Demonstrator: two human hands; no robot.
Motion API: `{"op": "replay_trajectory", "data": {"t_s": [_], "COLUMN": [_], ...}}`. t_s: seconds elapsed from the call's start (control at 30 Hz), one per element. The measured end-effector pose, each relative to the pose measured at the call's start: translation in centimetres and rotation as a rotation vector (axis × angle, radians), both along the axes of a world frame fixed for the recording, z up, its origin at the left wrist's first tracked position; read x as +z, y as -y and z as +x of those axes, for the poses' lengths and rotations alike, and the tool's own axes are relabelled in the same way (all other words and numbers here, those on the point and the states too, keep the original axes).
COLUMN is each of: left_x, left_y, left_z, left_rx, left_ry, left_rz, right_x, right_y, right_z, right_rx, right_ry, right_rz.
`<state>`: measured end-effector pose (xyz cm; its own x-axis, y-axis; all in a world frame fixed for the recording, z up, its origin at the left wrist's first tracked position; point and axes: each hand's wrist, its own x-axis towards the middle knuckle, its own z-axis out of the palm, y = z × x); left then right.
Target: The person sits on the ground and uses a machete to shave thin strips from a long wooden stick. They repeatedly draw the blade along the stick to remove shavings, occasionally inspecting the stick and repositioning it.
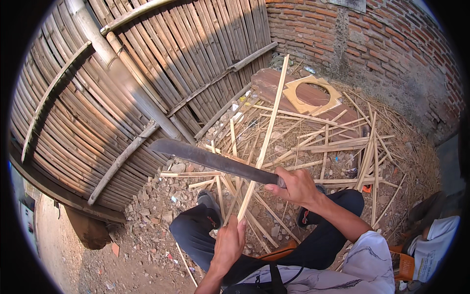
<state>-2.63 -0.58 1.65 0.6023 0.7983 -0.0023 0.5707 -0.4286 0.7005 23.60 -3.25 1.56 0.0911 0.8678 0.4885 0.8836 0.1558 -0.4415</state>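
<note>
Gripped by its handle in my right hand [296, 186] is a machete [210, 160], its broad dark blade reaching to the left. My left hand [230, 242] is closed round the lower end of a long pale bamboo strip [272, 117]. The strip slants up and away to the right, and the blade crosses in front of it; whether the two touch I cannot tell. On the ground beyond my feet many similar bamboo strips [338, 146] lie crossed in a loose pile.
A bamboo slat wall [147, 63] rises on the left, a brick wall [372, 46] at the back right. A reddish-brown board [267, 81] lies by the bricks, bearing a yellowish panel with a round hole [290, 93]. Stones [147, 208] litter the ground. A white bag [433, 250] sits at my right.
</note>
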Motion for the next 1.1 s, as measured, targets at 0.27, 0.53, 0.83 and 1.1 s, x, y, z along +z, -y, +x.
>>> {"op": "replay_trajectory", "data": {"t_s": [0.27, 0.53, 0.83, 1.1], "left_x": [0.3, -0.1, -0.8, 0.0], "left_y": [0.3, -0.1, 0.1, 0.3], "left_z": [-0.1, 0.8, -0.4, 0.2], "left_rx": [0.035, 0.024, 0.027, 0.039], "left_ry": [-0.044, -0.08, -0.055, -0.032], "left_rz": [0.074, 0.133, 0.075, 0.035], "right_x": [0.7, 0.6, 0.3, 0.5], "right_y": [-0.5, -0.2, -1.0, -0.7], "right_z": [0.2, -1.5, 0.0, 0.0], "right_rx": [0.025, 0.049, -0.044, -0.016], "right_ry": [0.111, 0.192, 0.174, 0.056], "right_rz": [0.052, 0.061, -0.009, -0.001]}}
